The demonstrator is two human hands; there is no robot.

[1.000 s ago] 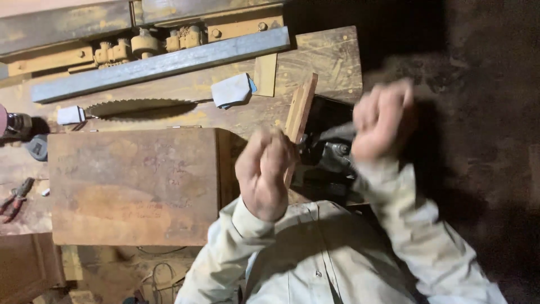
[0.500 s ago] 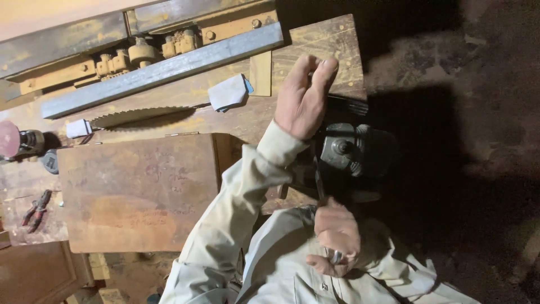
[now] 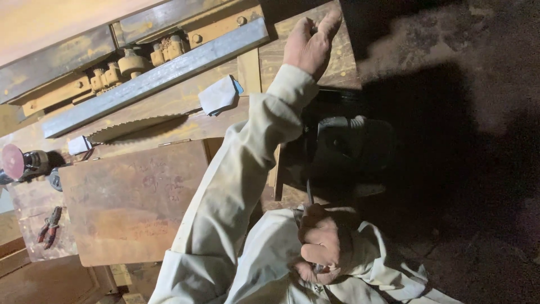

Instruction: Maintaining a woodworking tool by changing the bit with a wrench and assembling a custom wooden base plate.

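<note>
Dusty saw bench (image 3: 135, 208) fills the left of frame. Upper centre, the left hand (image 3: 308, 45) lies spread on a stiff board (image 3: 337, 62); lower centre, the right hand (image 3: 322, 247) fists around a thin metal rod (image 3: 309, 192), probably rigid, best held low.

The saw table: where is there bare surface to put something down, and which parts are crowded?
The wide brown table panel is bare, bordered by the saw blade above and the pliers at its left. Crowded: the strip between blade and metal fence, holding a folded cloth, and the dark machine between the left hand and right hand.
</note>
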